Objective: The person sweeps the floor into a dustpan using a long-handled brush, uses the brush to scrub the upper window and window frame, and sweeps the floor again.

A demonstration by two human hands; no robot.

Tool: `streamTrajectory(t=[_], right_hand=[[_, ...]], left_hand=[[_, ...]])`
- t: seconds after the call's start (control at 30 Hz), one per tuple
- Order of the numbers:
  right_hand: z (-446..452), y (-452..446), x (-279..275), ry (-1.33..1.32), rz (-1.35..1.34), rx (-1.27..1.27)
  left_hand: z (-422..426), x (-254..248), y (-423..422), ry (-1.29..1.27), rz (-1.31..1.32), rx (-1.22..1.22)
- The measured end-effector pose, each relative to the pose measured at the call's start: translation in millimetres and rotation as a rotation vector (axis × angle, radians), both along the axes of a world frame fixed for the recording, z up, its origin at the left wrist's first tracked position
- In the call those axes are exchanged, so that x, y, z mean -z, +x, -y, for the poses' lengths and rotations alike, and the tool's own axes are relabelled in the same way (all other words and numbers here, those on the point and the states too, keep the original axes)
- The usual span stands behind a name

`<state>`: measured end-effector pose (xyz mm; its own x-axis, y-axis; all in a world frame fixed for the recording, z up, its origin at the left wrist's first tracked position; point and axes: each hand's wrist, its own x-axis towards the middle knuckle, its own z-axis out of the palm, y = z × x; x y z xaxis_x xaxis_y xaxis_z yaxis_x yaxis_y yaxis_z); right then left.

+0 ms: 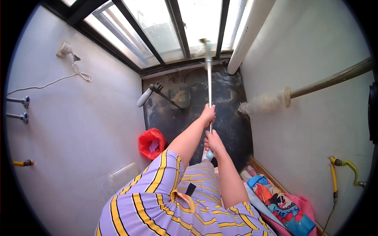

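While the left hand (208, 115) grips the silvery pole (210, 84) farther up, the right hand (214, 141) clasps it near its light-blue end (210, 154), its blurred head (207, 49) showing against the window (199, 21).

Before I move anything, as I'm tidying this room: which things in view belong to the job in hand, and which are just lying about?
In use:
- pole, gripped by the left hand and right hand
- window, probably: the pole's blurred end shows against it

Apparently just about:
- red bag
- cloths
- white-handled tool
- wrapped stick
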<state>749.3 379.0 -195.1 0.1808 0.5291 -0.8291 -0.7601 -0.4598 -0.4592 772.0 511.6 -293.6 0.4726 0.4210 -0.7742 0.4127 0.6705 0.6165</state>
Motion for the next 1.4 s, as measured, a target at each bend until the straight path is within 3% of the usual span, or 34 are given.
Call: streamTrajectory(t=[0.1,0.27,0.37,0.6,0.77,0.9,1.1,1.23,1.4], right_hand=[[5.5,-2.4,6.9,0.031,-0.054,0.167],[7.7,7.3,-2.5,0.019,-0.099,0.172],[-8.3,8.4,6.8,0.032,-0.098,0.034],[-30.7,30.6,26.6,-0.007,0.172,-0.602],[-44.4,44.9,38.0,0.025,0.203,-0.789],[-46.7,42.0,43.1,-0.006,0.109,-0.605],[-50.6,32.7,27.0,-0.030,-0.048,-0.004],[-48.9,38.0,31.1,0.091,-0.036,0.207],[-41.5,53.6,39.1,0.020,-0.085,0.104]], left_hand=[[15.6,3.9,21.6,0.018,0.032,0.232],[15.3,9.7,21.4,-0.005,0.008,0.112],[-7.4,16.9,3.3,-0.036,0.024,-0.048],[-32.5,24.7,-43.2,-0.143,0.063,-0.543],[-35.7,44.7,-53.3,-0.189,0.058,-0.717],[-41.0,53.1,-43.4,-0.184,0.043,-0.615],[-51.0,51.7,21.5,-0.103,-0.084,-0.009],[-35.1,47.7,58.4,-0.024,-0.061,0.375],[-31.4,61.7,60.9,-0.119,-0.029,0.114]])
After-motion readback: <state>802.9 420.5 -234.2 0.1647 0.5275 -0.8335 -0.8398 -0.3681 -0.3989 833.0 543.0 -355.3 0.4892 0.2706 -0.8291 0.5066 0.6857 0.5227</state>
